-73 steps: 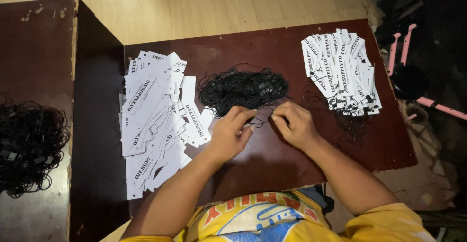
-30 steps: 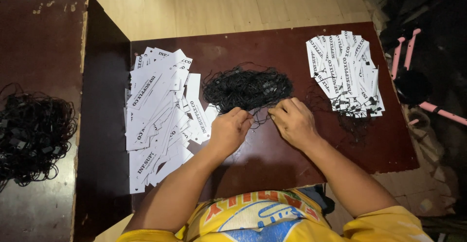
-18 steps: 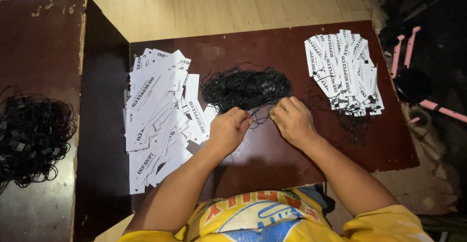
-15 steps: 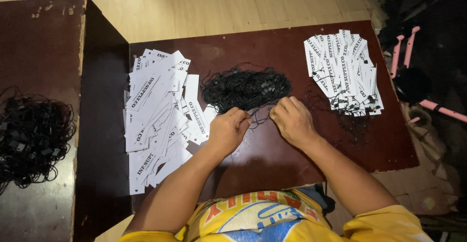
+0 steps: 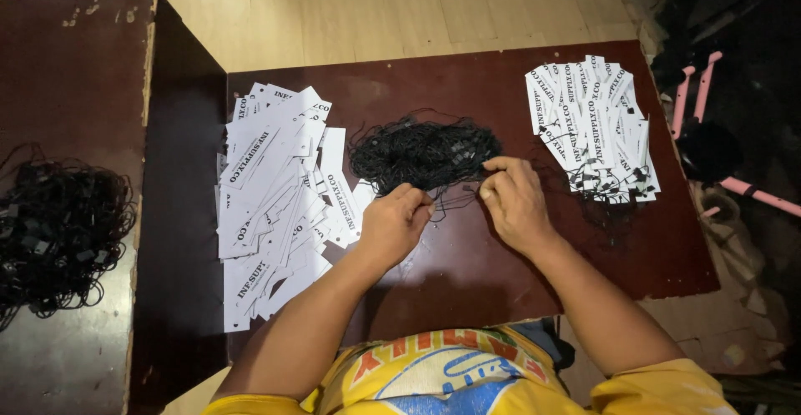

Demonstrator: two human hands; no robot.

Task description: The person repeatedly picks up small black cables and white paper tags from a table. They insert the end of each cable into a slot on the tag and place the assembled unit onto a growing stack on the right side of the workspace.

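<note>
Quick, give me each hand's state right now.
Left hand: fingers pinched on a thin black string.
Right hand: pinched on the same string.

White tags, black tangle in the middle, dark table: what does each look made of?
White rectangular tags: thin matte card or paper, lying flat, black print. Black tangled pile: thin cord or elastic loops, probably with small plastic fasteners. Dark reddish-brown table: seemingly laminated or varnished board, scuffed, faint sheen.
</note>
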